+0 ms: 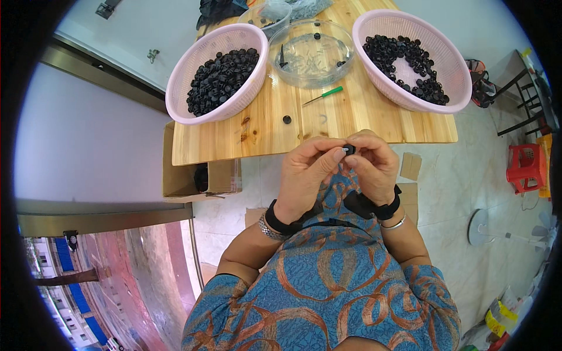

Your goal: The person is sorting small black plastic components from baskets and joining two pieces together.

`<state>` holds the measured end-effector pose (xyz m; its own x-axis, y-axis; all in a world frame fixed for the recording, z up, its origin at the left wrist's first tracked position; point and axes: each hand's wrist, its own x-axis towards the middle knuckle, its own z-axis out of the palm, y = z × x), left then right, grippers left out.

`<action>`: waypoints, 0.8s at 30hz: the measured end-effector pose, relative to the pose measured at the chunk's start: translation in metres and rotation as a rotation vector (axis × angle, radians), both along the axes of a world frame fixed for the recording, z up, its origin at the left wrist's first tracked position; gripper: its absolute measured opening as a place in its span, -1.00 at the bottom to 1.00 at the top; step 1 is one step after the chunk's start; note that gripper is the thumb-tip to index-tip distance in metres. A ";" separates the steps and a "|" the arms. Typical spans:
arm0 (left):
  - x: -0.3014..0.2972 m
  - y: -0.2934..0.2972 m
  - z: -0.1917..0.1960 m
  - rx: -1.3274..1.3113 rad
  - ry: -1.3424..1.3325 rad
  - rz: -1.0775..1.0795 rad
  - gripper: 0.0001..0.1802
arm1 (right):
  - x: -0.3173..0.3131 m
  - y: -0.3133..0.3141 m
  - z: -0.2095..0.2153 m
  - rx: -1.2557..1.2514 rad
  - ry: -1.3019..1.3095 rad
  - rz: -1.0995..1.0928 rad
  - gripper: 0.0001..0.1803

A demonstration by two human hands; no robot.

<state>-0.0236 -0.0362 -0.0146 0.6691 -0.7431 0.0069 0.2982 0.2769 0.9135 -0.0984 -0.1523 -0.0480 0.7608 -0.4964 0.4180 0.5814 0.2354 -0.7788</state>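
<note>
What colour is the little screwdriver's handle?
The handle is green, best seen in the head view.

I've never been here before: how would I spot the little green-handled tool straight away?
On the wooden table, find the left pink basket and the right pink basket. Between them is a round clear tray; the tool lies just on its near side. Its bright green handle stands out from the black pieces nearby.

The table (216,140) is smooth wood with a soft sheen. The left basket (187,67) and right basket (451,73) are pierced plastic, the far tray (310,81) glossy clear plastic, the screwdriver (332,92) plastic and metal. The held piece (349,150) looks like plastic. The left box (179,169) is matt cardboard; the near shirt (333,281), cloth.
</note>
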 end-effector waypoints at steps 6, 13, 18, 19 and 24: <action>0.008 0.003 -0.003 0.064 -0.055 -0.050 -0.80 | 0.000 -0.003 -0.001 0.087 0.028 0.099 -0.77; 0.061 0.014 -0.013 0.329 -0.678 0.298 -0.74 | -0.002 -0.008 -0.004 0.274 -0.016 0.077 -0.82; 0.076 0.020 -0.019 0.657 -1.158 0.388 -0.62 | -0.008 -0.013 -0.010 0.233 0.023 0.204 -0.82; 0.077 0.020 -0.021 0.661 -1.157 0.390 -0.62 | -0.009 -0.013 -0.011 0.234 0.024 0.208 -0.82; 0.089 0.018 -0.040 0.773 -1.336 0.382 -0.63 | -0.008 -0.015 -0.012 0.324 0.037 0.198 -0.83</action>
<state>0.0656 -0.0187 -0.0549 0.6309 -0.6432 0.4338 -0.7746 -0.4902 0.3997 -0.1069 -0.1671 -0.0600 0.8669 -0.4403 0.2339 0.4729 0.5779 -0.6651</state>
